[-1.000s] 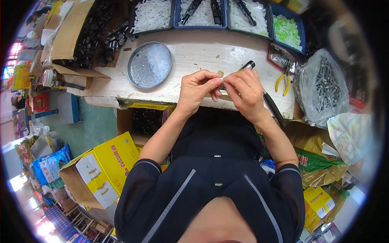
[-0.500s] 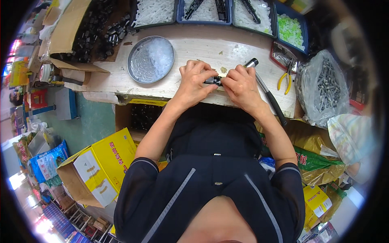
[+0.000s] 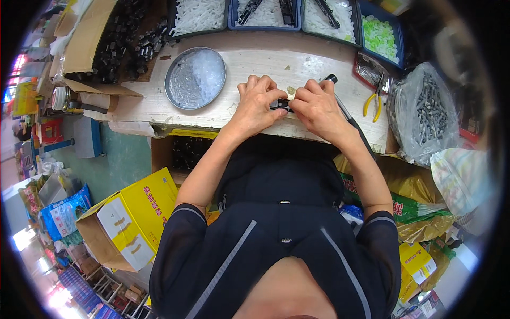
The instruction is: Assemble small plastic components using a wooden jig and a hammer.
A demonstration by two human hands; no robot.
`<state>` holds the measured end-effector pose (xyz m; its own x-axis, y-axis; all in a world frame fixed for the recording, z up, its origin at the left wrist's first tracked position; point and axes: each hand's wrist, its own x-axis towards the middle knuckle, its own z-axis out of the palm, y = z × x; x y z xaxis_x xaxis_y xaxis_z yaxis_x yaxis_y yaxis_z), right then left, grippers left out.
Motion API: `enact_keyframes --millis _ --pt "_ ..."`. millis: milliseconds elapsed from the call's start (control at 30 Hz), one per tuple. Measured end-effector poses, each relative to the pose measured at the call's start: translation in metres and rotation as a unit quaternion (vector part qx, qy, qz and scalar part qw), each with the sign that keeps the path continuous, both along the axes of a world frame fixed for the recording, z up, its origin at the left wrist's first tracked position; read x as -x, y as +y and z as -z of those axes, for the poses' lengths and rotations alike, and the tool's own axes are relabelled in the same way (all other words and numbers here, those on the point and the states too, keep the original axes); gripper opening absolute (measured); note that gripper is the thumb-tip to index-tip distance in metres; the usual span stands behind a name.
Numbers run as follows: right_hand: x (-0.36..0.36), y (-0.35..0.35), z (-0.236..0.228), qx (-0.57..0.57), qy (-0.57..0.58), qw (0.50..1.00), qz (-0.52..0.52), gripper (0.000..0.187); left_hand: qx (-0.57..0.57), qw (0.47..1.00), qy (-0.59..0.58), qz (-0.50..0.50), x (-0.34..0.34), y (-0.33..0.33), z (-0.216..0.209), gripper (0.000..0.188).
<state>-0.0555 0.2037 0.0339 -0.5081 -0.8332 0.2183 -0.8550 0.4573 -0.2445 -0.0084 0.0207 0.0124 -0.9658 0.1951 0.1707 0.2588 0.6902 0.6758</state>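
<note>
Near the bench's front edge, a small black plastic part lies between my two hands, mostly covered by fingers. My left hand is closed round its left end, thumb on the near side. The fingertips of my right hand are pinched together at its right end; what they press there is too small to make out. Just right of that hand, partly hidden by it, lies a metal-shafted tool with a black grip, which looks like a hammer.
A round metal dish of clear small pieces stands to the left, beside a cardboard box of black parts. Bins of white and green pieces line the back. Yellow-handled pliers and a plastic bag of metal parts lie right.
Both hands stay on the black part, with only small shifts of the fingers. My right hand has edged slightly right and nearer, covering more of the tool. The view has shifted a little.
</note>
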Motion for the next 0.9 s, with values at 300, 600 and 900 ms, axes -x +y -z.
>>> enact_keyframes --millis 300,600,900 --pt "0.003 0.009 -0.002 0.060 -0.079 0.995 0.017 0.011 0.037 0.999 -0.008 0.005 0.007 0.007 -0.003 0.027" --pt "0.055 0.096 -0.008 0.114 0.039 0.947 0.297 0.012 0.189 0.978 -0.039 0.080 0.030 0.011 -0.032 0.024" --pt "0.091 0.117 0.010 -0.178 0.111 0.897 0.390 0.015 0.203 0.972 -0.009 -0.120 0.200 -0.023 -0.045 0.025"
